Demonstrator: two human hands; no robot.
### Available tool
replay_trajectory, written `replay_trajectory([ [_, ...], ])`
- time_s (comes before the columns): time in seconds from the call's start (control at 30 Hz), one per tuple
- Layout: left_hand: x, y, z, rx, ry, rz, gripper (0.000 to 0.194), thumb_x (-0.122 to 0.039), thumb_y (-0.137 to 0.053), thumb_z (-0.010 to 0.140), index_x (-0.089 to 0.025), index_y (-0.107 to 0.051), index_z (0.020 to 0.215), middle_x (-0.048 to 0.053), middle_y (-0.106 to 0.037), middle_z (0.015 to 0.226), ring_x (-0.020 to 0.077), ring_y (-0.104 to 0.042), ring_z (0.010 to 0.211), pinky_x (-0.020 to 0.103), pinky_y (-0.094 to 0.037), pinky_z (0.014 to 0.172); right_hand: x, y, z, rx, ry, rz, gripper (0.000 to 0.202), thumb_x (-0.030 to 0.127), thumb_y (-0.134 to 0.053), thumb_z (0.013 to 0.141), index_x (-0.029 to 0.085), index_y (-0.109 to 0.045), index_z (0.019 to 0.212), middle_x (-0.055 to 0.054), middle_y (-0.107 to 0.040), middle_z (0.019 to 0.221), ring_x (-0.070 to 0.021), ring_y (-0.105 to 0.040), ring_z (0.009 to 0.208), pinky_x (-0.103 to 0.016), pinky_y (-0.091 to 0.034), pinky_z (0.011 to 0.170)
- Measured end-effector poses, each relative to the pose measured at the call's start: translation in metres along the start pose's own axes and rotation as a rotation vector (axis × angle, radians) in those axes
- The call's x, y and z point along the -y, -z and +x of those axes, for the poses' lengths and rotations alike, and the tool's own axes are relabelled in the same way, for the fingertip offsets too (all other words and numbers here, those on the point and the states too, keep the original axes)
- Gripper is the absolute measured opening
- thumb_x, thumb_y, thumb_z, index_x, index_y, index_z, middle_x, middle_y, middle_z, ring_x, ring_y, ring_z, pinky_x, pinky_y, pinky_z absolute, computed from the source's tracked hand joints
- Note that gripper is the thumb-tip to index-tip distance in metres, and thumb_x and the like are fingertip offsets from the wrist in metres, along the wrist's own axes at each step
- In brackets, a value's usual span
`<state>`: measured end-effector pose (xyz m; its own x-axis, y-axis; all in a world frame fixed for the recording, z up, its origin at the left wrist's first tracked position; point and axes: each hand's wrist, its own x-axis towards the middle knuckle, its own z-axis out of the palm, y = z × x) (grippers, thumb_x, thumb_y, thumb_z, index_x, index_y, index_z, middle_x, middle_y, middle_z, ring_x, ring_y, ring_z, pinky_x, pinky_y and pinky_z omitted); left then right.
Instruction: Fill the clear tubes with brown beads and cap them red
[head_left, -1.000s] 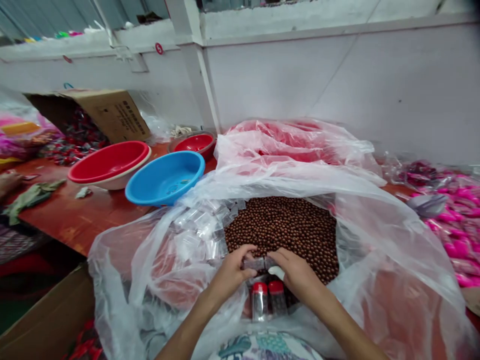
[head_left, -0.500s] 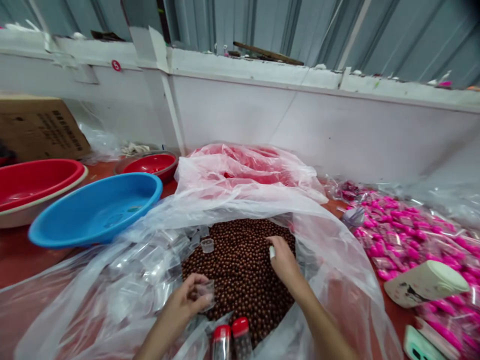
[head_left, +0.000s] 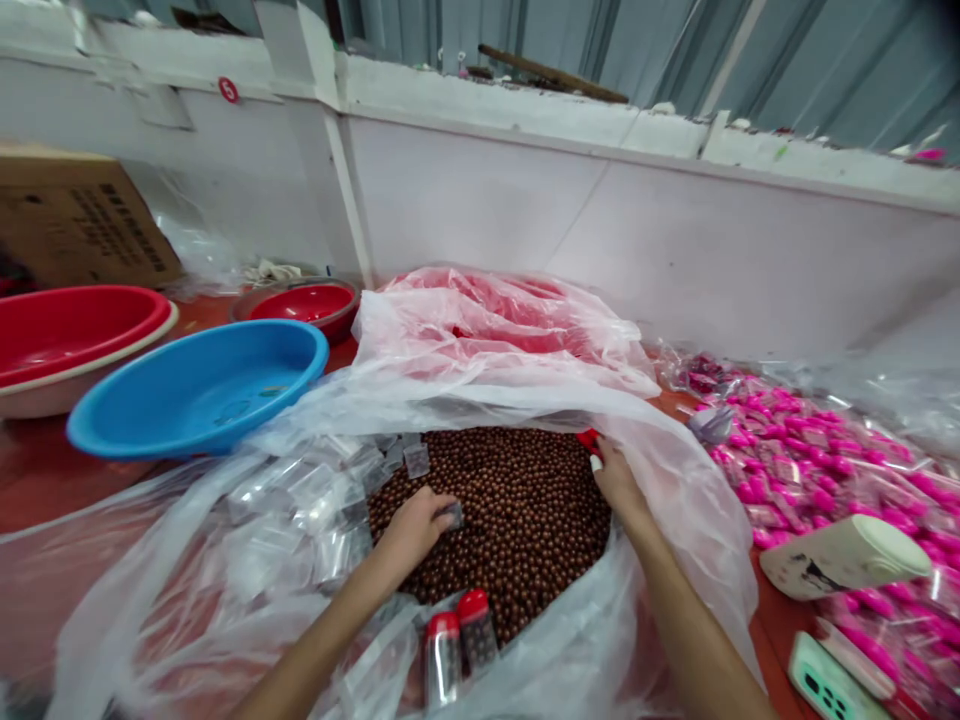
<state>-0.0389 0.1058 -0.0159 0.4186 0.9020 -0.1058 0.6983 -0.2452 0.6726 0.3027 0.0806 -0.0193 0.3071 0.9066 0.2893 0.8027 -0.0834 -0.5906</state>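
Note:
Brown beads (head_left: 517,520) fill the mouth of a white translucent plastic bag (head_left: 675,500). Over the left part of the beads, my left hand (head_left: 416,530) is closed on a small clear plastic container (head_left: 453,515), mostly hidden by the fingers. My right hand (head_left: 621,482), with a white wrap on one finger, is at the far right rim of the beads. Its fingertips are closed on a small red cap (head_left: 589,440), only partly visible. Two clear bottles with red caps (head_left: 444,660) stand at the near edge. Empty clear containers (head_left: 300,520) lie heaped at the left.
A blue basin (head_left: 202,390) and red basins (head_left: 75,325) stand on the left. Behind is a bag of red pieces (head_left: 510,320). On the right lie bright pink packets (head_left: 795,450), a white cup-like container (head_left: 847,557) on its side, and a phone (head_left: 829,680).
My left hand has moved up and right over the beads with the clear container. My right hand has shifted right to the bag's rim, where a red cap now shows at its fingertips.

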Motion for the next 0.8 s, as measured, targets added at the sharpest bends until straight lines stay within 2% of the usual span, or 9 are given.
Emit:
replay_trajectory([
  [0.1,-0.002,0.000,0.002,0.024,-0.002,-0.048,0.025,-0.020,-0.057,0.069,-0.022,-0.069,0.091,0.004,-0.064,0.087,0.0210,-0.056,0.086,0.029,-0.038,0.079,0.000,-0.011,0.008,0.073,-0.041,-0.032,0.053,0.015,-0.038,0.076,0.007,-0.041,0.128,-0.016,-0.060,0.113,-0.0237,-0.056,0.103,-0.038,-0.044,0.087],
  [0.27,0.001,-0.012,0.004,0.049,0.101,-0.262,0.016,-0.019,-0.064,0.061,-0.017,-0.067,0.077,0.001,-0.064,0.071,0.0169,-0.055,0.068,0.026,-0.038,0.065,0.010,-0.019,0.014,0.199,-0.018,-0.100,0.044,0.007,-0.042,0.070,0.009,-0.058,0.112,-0.015,-0.062,0.105,-0.0234,-0.057,0.097,-0.034,-0.042,0.086],
  [0.37,0.001,-0.025,0.008,0.061,0.118,-0.349,0.016,-0.022,-0.064,0.063,-0.016,-0.066,0.077,0.000,-0.063,0.070,0.0151,-0.055,0.066,0.024,-0.039,0.061,0.022,-0.016,0.003,0.259,0.026,-0.147,0.040,0.006,-0.046,0.069,0.014,-0.062,0.104,-0.012,-0.062,0.098,-0.0228,-0.057,0.089,-0.033,-0.041,0.082],
  [0.57,-0.004,-0.047,0.014,0.071,0.154,-0.610,0.025,-0.027,-0.067,0.063,-0.013,-0.063,0.083,0.001,-0.063,0.070,0.0136,-0.056,0.063,0.024,-0.043,0.060,0.048,-0.010,-0.034,0.353,0.107,-0.138,0.038,0.014,-0.043,0.079,0.024,-0.056,0.113,-0.005,-0.058,0.106,-0.0199,-0.056,0.094,-0.031,-0.041,0.083],
  [0.67,-0.008,-0.052,0.016,0.065,0.171,-0.733,0.032,-0.021,-0.070,0.059,-0.012,-0.062,0.088,0.001,-0.064,0.074,0.0130,-0.058,0.066,0.024,-0.044,0.064,0.052,-0.011,-0.051,0.347,0.155,-0.052,0.035,0.018,-0.041,0.082,0.025,-0.053,0.114,-0.004,-0.054,0.110,-0.0192,-0.054,0.098,-0.033,-0.041,0.086],
  [0.8,-0.014,-0.055,0.015,0.070,0.160,-0.863,0.034,-0.015,-0.068,0.059,-0.013,-0.061,0.092,0.005,-0.066,0.086,0.0148,-0.060,0.078,0.027,-0.045,0.075,0.051,-0.014,-0.073,0.213,0.175,-0.023,0.032,0.022,-0.042,0.082,0.023,-0.058,0.110,-0.007,-0.054,0.107,-0.0226,-0.050,0.099,-0.040,-0.040,0.088],
])
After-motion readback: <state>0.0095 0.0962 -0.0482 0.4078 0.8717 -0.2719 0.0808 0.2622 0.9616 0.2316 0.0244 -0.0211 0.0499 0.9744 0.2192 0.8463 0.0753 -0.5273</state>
